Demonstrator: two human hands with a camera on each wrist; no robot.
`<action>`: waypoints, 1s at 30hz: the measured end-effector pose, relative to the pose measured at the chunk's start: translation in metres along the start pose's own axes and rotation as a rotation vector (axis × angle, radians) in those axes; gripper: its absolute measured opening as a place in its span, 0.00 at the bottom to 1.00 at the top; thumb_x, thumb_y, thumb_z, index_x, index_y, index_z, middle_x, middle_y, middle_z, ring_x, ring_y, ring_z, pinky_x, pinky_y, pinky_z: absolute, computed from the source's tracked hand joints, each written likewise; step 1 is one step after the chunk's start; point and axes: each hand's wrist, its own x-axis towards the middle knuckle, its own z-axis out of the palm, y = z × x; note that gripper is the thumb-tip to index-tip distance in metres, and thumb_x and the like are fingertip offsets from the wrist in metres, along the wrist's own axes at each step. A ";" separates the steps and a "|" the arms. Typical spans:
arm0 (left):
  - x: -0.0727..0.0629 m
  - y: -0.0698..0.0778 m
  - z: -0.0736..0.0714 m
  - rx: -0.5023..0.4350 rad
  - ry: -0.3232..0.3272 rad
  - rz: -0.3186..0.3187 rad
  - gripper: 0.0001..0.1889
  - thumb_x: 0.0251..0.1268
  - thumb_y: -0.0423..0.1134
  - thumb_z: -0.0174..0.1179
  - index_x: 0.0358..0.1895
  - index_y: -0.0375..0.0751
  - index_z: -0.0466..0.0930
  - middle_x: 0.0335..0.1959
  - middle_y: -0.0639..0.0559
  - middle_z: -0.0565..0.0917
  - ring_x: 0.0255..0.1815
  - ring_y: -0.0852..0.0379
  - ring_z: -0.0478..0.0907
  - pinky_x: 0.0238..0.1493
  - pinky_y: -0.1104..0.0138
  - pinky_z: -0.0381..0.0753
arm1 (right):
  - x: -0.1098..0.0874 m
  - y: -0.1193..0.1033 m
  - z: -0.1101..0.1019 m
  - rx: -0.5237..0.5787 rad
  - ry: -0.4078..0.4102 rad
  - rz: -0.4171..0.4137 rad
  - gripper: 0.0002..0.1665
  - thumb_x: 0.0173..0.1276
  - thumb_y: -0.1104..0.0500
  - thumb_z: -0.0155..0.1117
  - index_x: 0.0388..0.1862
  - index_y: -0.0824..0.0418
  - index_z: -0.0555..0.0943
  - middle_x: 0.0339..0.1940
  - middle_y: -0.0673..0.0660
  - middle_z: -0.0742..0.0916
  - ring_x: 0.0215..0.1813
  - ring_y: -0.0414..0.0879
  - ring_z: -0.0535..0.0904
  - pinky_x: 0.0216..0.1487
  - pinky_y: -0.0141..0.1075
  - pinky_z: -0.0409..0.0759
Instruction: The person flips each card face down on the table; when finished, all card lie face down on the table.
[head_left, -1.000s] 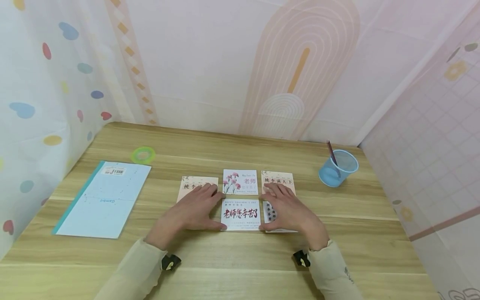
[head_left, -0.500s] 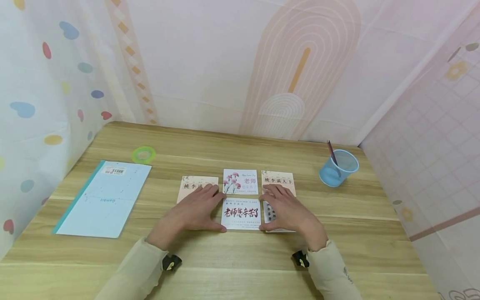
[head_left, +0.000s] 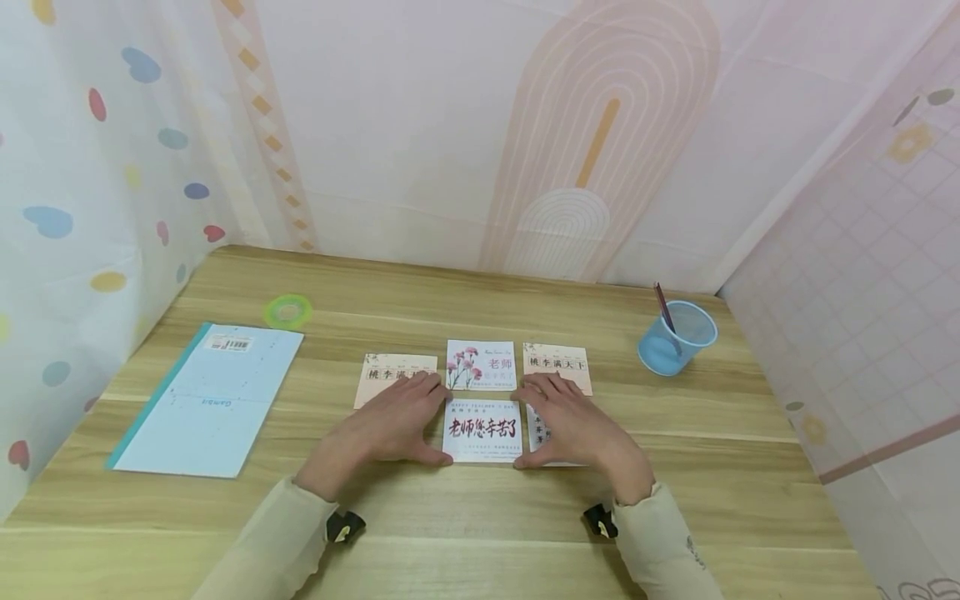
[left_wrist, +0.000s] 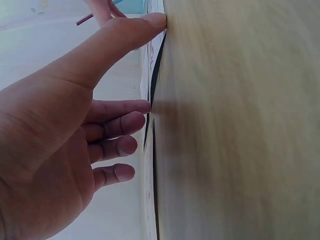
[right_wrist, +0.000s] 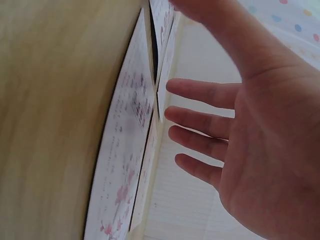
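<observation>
In the head view, a white card with red characters (head_left: 482,427) lies flat at the middle of the table. My left hand (head_left: 393,421) is at its left side, thumb by the lower corner and index finger by the upper one. My right hand (head_left: 573,425) mirrors this at the right side. Both wrist views show outstretched, spread fingers. Behind that card is a carnation card (head_left: 480,365). One beige card (head_left: 375,385) is partly hidden by my left hand. Another beige card (head_left: 566,358) lies beyond my right hand, which mostly covers a card with dark characters (head_left: 537,427).
A pale blue notebook (head_left: 206,404) lies on the left. Behind it is a green roll of tape (head_left: 288,312). At the back right stands a blue mesh pen cup (head_left: 667,342) holding dark pens (head_left: 663,307). Patterned cloth (head_left: 420,125) hangs behind the table.
My right hand has shifted slightly left, closer against the red-character card. My left hand stays at the other side, nearly still. The other cards lie where they were.
</observation>
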 end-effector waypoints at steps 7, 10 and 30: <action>0.000 0.000 0.001 -0.003 -0.007 -0.002 0.45 0.41 0.68 0.71 0.56 0.36 0.76 0.47 0.51 0.73 0.49 0.53 0.69 0.60 0.54 0.69 | 0.000 -0.001 0.002 0.008 -0.016 0.010 0.52 0.48 0.35 0.77 0.68 0.58 0.72 0.71 0.57 0.68 0.72 0.53 0.59 0.70 0.52 0.55; 0.000 0.001 -0.001 -0.010 -0.015 -0.015 0.45 0.41 0.68 0.71 0.57 0.36 0.76 0.48 0.51 0.73 0.50 0.52 0.69 0.62 0.53 0.67 | 0.000 -0.001 0.002 0.013 -0.004 -0.001 0.50 0.49 0.37 0.78 0.66 0.59 0.74 0.71 0.57 0.69 0.72 0.53 0.60 0.70 0.52 0.56; 0.002 0.004 0.002 -0.012 0.000 0.006 0.44 0.39 0.69 0.71 0.55 0.38 0.76 0.45 0.53 0.71 0.46 0.55 0.65 0.54 0.58 0.69 | 0.006 0.002 0.004 -0.005 0.067 -0.081 0.33 0.48 0.41 0.78 0.48 0.57 0.79 0.66 0.55 0.74 0.67 0.50 0.66 0.69 0.49 0.60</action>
